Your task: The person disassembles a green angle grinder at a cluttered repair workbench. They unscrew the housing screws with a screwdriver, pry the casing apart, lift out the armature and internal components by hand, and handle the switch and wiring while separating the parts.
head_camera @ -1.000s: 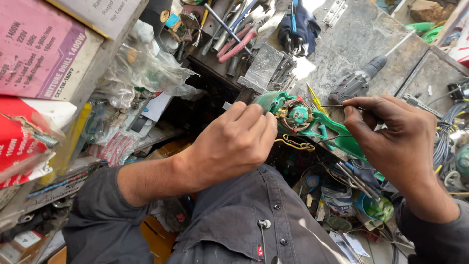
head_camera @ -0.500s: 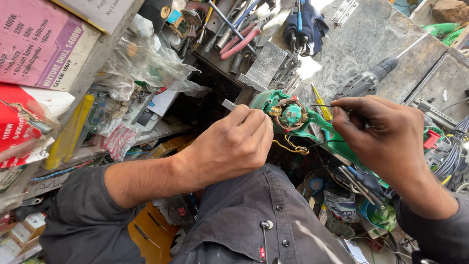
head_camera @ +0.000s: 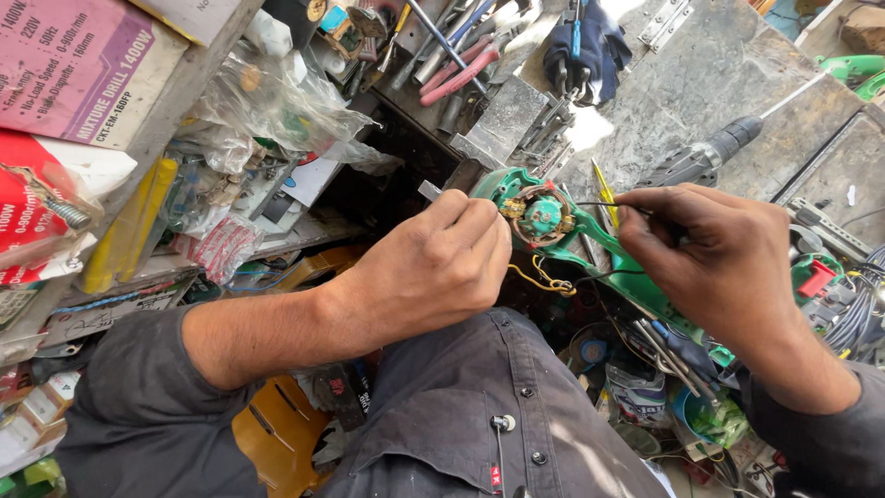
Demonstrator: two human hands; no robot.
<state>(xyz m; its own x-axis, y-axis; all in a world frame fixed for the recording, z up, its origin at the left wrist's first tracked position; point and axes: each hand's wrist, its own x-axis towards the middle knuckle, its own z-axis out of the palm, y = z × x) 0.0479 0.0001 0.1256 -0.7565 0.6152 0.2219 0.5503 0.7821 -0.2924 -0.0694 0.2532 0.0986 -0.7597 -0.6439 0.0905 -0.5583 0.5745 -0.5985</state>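
Here, far on my left, clear plastic bags (head_camera: 277,115) are sitting on a messy shelf; my left hand (head_camera: 433,272) is curling shut and pinching a small flat metal piece (head_camera: 430,191); just beside it, the green tool shell (head_camera: 562,231) is lying open in front of me, round copper part (head_camera: 539,217) showing, yellow wire (head_camera: 544,281) hanging under it; my right hand (head_camera: 719,267) is closing its fingertips on a thin black wire (head_camera: 599,205); behind it, a grey screwdriver (head_camera: 710,159) is resting on the stone bench (head_camera: 682,83).
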